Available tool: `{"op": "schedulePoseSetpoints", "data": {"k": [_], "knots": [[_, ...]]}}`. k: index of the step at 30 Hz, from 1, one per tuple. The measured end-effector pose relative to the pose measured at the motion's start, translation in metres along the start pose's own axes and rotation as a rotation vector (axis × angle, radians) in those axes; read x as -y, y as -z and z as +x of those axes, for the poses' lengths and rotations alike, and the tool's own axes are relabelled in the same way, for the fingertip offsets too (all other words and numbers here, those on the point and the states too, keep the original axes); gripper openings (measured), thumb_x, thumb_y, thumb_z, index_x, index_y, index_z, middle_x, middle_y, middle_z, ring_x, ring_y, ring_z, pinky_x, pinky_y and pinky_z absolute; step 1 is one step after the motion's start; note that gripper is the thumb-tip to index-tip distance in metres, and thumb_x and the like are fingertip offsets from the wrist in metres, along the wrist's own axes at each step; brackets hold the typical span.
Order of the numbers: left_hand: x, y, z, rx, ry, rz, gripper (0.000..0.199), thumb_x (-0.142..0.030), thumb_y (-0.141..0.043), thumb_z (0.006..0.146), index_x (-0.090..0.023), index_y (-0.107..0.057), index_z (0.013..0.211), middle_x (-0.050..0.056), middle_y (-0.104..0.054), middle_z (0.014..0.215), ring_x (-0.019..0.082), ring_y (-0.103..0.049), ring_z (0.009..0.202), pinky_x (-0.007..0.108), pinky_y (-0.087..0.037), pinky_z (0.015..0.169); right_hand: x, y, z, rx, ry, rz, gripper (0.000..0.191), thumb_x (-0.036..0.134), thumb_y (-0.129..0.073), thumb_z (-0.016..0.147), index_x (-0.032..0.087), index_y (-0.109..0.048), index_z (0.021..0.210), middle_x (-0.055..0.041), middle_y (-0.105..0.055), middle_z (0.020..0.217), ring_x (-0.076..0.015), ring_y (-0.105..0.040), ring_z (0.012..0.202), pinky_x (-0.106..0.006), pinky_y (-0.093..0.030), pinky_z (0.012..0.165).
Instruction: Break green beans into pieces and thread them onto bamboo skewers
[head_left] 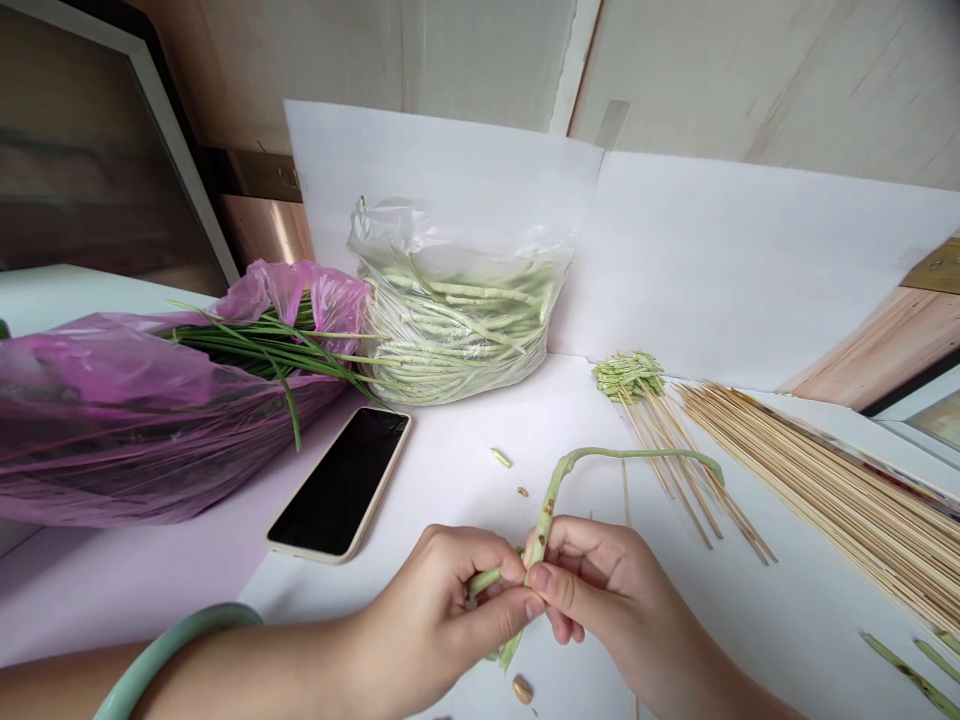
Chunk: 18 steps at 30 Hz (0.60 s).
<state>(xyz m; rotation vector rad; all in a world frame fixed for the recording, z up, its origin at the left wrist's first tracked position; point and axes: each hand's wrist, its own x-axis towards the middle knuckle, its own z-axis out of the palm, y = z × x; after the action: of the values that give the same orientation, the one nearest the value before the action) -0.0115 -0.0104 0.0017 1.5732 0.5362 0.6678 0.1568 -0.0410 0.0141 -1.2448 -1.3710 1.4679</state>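
Note:
A long green bean (550, 500) with brown spots is pinched between my two hands, its far end arching up and over to the right. My left hand (469, 600) is closed, thumb and fingertips on the bean's lower end; a short green piece (486, 580) pokes out between its fingers. My right hand (596, 580) grips the bean just beside it, thumb in front. Below the fingers hang split green bits (510, 652). On the white surface near my hands lie a brown bean seed (522, 689) and a small green scrap (501, 457).
A phone (341, 485) lies left of my hands. Behind it stand a clear bag of long beans (465, 320) and a pink bag (150, 420) with green stalks. To the right are skewered bean pieces (628, 375), many bamboo skewers (817, 470) and spotted bean pieces (907, 670).

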Motion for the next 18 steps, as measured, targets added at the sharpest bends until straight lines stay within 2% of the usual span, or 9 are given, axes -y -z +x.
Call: {"op": "schedulePoseSetpoints", "data": {"k": [4, 8, 14, 18], "knots": [[0.003, 0.001, 0.0, -0.003, -0.013, 0.057, 0.028, -0.034, -0.055, 0.089, -0.013, -0.073, 0.087, 0.005, -0.067, 0.074, 0.013, -0.056, 0.065, 0.022, -0.043, 0.061, 0.002, 0.0, -0.002, 0.004, 0.007, 0.021, 0.029, 0.041, -0.063, 0.079, 0.015, -0.056, 0.067, 0.0048, -0.045, 0.054, -0.0087, -0.041, 0.05, -0.023, -0.032, 0.05], [0.006, 0.002, -0.001, 0.001, 0.032, 0.056, 0.03, -0.034, -0.053, 0.089, -0.012, -0.073, 0.083, 0.003, -0.062, 0.068, 0.01, -0.048, 0.057, 0.021, -0.039, 0.053, 0.005, -0.001, -0.002, 0.018, 0.007, 0.03, 0.031, 0.043, -0.064, 0.078, 0.016, -0.055, 0.065, 0.0054, -0.042, 0.054, -0.0087, -0.037, 0.051, -0.023, -0.03, 0.049], [0.005, 0.004, -0.001, 0.038, 0.107, -0.034, 0.031, -0.038, -0.054, 0.087, -0.012, -0.071, 0.082, 0.003, -0.059, 0.064, 0.013, -0.051, 0.063, 0.021, -0.043, 0.056, -0.006, 0.001, 0.0, 0.034, -0.004, 0.08, 0.032, 0.044, -0.064, 0.078, 0.016, -0.054, 0.066, 0.005, -0.043, 0.053, -0.0089, -0.037, 0.049, -0.024, -0.029, 0.05], [0.003, 0.005, 0.001, 0.076, 0.121, -0.083, 0.029, -0.035, -0.053, 0.087, -0.012, -0.069, 0.08, 0.005, -0.064, 0.071, 0.012, -0.051, 0.064, 0.022, -0.043, 0.057, -0.011, 0.0, 0.002, 0.04, -0.004, 0.14, 0.033, 0.045, -0.064, 0.078, 0.017, -0.054, 0.066, 0.0058, -0.043, 0.052, -0.0079, -0.035, 0.047, -0.024, -0.029, 0.049]]}}
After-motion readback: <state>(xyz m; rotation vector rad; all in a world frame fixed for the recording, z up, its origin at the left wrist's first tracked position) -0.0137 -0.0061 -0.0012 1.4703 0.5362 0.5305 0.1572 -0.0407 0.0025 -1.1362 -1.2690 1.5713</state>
